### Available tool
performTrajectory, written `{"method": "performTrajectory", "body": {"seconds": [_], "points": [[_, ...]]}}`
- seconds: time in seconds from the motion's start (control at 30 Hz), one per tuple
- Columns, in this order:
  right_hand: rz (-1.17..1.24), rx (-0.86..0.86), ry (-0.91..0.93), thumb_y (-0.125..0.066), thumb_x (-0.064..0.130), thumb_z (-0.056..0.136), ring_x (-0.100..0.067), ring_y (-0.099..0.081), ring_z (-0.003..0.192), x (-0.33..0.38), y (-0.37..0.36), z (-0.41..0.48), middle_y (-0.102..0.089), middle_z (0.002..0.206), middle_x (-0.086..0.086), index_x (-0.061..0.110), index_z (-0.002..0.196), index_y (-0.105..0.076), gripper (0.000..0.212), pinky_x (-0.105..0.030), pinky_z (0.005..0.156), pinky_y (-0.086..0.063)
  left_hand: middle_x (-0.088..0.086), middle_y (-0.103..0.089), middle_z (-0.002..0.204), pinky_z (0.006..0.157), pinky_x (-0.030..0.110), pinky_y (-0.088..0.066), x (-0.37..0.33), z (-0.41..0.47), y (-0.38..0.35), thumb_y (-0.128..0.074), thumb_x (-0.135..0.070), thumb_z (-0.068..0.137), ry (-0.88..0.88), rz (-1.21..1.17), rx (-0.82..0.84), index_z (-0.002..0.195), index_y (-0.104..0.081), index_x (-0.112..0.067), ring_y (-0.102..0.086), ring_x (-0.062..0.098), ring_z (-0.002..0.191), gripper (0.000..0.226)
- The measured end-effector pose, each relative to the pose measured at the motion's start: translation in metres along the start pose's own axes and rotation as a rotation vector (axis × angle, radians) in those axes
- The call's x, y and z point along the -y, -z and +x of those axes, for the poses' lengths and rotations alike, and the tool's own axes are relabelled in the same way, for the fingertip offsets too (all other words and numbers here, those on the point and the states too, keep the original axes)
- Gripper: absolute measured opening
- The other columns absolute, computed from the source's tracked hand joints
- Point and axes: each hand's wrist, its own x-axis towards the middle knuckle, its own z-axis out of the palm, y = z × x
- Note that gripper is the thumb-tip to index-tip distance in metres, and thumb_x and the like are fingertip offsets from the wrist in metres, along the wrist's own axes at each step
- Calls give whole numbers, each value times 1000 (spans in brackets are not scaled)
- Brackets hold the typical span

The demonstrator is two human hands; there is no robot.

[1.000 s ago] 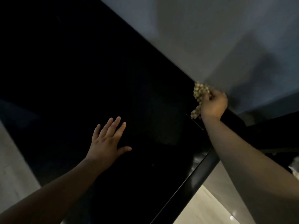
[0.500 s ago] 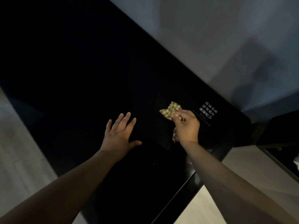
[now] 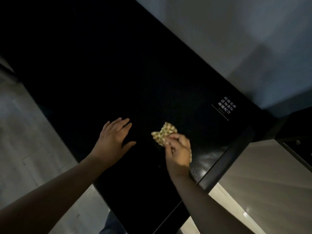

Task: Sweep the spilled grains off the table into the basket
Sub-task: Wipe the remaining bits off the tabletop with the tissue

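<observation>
A glossy black table [image 3: 118, 73] fills most of the head view. My right hand [image 3: 179, 152] grips a crumpled, yellow-patterned cloth [image 3: 164, 133] and holds it against the tabletop near the front right. My left hand [image 3: 114, 139] lies flat on the table with its fingers spread, a short way left of the cloth. A few tiny specks [image 3: 159, 166] show on the dark surface near my right wrist; I cannot tell whether they are grains. No basket is in view.
A small white printed label [image 3: 225, 108] sits on the table's right part. A grey wall [image 3: 236, 39] runs along the table's far side. Pale floor [image 3: 25, 141] shows at the left and right of the table. A dark piece of furniture [image 3: 297, 130] stands at the right.
My right hand has dragged the cloth from the far edge by the wall, past the label, towards me and to the left. My left hand has stayed flat on the table.
</observation>
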Motion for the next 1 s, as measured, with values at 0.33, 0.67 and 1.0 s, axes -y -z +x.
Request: {"method": "performTrajectory", "body": {"seconds": [0.33,0.67,1.0], "points": [[-116,-149,-216,-65,18,90,-18,-49,114,6,20,67,-59,113,0,7,108,-71,22,-13,89,-31,10,-26,154,116,48,-14,36,-56,-6,-61,-46,85,50,128,15,145,-33,-12,-15,27,145,74],[62,-32,-114,-70,9,81,-5,-52,95,45,-39,-67,-61,95,7,14,90,-77,13,-3,82,-36,8,-18,157,115,55,-15,80,-89,-5,-44,-62,86,111,159,62,148,-26,-19,-7,27,146,78],[-9,-154,-325,-68,24,88,-15,-51,107,43,-22,-24,-61,106,4,7,103,-73,23,-23,93,-42,-3,7,159,116,43,5,102,-97,-5,-25,-74,84,1,146,84,151,-4,-27,15,15,144,84]]}}
